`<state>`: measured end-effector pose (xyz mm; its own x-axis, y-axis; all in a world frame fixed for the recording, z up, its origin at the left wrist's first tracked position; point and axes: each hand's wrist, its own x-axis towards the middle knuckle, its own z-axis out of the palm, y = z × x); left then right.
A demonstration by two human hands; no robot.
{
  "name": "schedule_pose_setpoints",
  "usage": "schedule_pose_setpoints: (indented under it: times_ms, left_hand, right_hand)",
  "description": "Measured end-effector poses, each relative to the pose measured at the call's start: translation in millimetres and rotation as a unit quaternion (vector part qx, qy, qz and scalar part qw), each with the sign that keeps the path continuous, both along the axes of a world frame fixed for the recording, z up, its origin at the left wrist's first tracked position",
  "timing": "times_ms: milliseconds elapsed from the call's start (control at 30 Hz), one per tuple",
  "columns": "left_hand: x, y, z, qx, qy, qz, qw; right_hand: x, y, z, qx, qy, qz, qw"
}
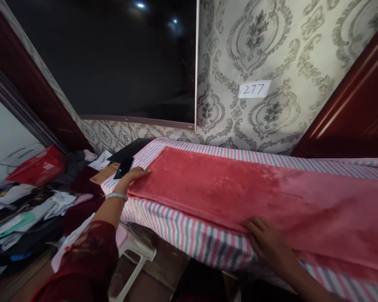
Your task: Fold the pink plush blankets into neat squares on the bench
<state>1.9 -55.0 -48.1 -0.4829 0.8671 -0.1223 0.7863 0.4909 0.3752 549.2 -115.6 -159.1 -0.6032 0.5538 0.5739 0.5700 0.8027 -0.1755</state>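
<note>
A long folded red plush blanket (pixel 208 176) lies across a table covered by a pink, grey and white striped cloth (pixel 189 235). At the blanket's left end, my left hand (pixel 136 174) has its edge between the fingers, partly hidden behind the hand; a bangle is on that wrist. My right hand (pixel 266 239) rests on the near long edge, with fingers stretched over the plush and the thumb out of sight. The pile looks darker on the left half and lighter towards the right.
A phone (pixel 124 168) lies beside my left hand. Heaped clothes (pixel 44 209) and a red bag (pixel 39 165) are at the left. A white stool (pixel 138 247) stands below. A large television (pixel 113 63) and a paper marked 277 (pixel 254 89) are on the wall.
</note>
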Motion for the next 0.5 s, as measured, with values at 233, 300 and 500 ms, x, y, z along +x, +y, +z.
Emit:
schedule_pose_setpoints:
  times_ms: [233,300,500]
  left_hand:
    - [14.4,97.2,11.8,0.021,0.013,0.021,0.999]
    - [18.1,123.0,13.8,0.022,0.021,0.033,0.999]
    - [37.8,173.4,7.2,0.001,0.050,0.030,0.998]
  right_hand:
    - [0.2,-3.7,0.6,-0.036,0.034,-0.020,0.999]
    - [0.5,-2.5,0.0,-0.036,0.026,-0.023,0.999]
    - [-3.0,-2.0,1.5,0.005,-0.029,-0.033,0.999]
